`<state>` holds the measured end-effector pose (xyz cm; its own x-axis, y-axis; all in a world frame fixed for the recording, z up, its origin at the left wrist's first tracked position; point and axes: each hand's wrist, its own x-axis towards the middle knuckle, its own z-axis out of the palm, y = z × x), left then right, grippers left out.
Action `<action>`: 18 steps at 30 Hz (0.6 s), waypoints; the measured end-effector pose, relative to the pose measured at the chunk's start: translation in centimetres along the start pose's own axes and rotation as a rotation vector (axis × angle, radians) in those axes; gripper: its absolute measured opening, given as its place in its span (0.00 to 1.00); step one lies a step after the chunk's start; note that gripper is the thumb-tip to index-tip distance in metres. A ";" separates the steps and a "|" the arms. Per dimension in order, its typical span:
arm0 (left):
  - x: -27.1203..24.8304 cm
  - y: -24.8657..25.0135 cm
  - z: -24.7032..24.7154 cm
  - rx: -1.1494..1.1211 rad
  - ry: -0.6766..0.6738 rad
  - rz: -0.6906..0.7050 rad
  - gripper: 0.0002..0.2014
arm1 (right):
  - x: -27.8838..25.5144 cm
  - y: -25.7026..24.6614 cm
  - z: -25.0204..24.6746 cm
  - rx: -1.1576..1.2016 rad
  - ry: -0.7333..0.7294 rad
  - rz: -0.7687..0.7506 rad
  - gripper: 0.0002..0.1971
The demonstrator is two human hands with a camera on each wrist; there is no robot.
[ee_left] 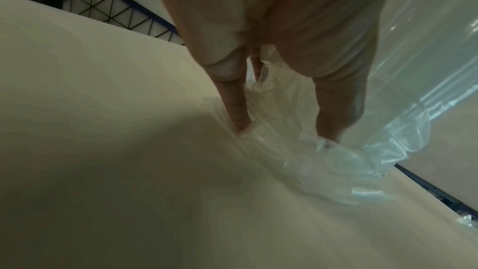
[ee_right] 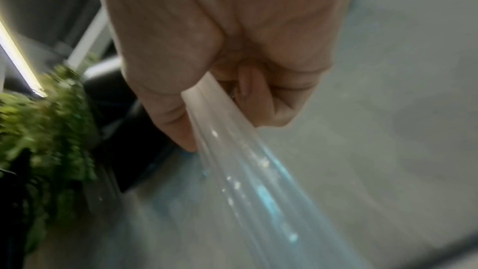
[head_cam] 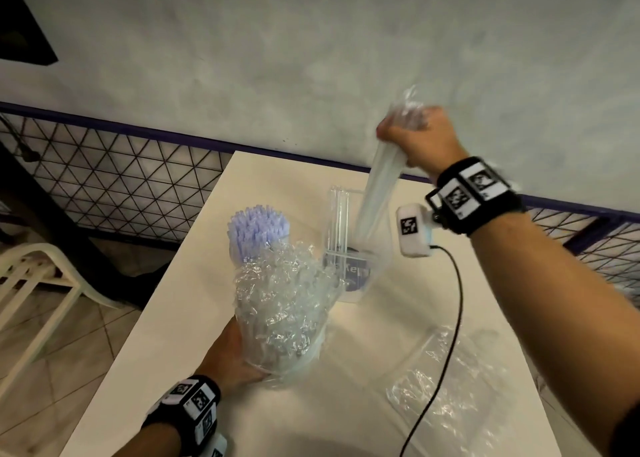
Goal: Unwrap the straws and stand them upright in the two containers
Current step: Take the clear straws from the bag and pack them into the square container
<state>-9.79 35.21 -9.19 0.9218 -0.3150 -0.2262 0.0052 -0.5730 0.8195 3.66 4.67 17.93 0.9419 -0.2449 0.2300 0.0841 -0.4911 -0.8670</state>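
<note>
- The right hand, upper right of the head view, has its grip clamped on a bunch of clear straws whose lower ends enter the clear container at centre.
- The left hand, lower centre, grips the base of a crinkled bag of straws standing on the tabletop.
- The lilac straws already stand upright in the second container, behind the bag.
- Risk: the tilted bunch could tip the light container, or straws could splay over its rim.
- An empty wrapper lies at lower right.

I see bare table left of the bag; loose wrap and a cable clutter the right.
</note>
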 end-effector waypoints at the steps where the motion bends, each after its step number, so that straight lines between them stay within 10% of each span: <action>1: 0.0 0.0 0.0 -0.012 0.002 0.006 0.68 | 0.1 1.5 1.1 -0.067 -0.046 0.071 0.15; 7: -0.1 -0.3 0.0 -0.027 0.022 -0.017 0.65 | -1.5 6.3 4.3 -0.403 -0.331 0.185 0.46; 13: -0.4 -0.3 0.1 -0.063 -0.011 -0.040 0.62 | -3.6 3.9 2.3 -0.374 -0.287 -0.069 0.17; 18: -0.4 0.2 0.0 -0.124 -0.016 -0.029 0.57 | -10.1 3.2 2.3 -0.354 -0.685 -0.246 0.28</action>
<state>-10.14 35.26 -8.95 0.9143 -0.3124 -0.2579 0.0803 -0.4843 0.8712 -4.87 7.55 11.81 0.9095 0.4149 -0.0257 0.3148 -0.7278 -0.6093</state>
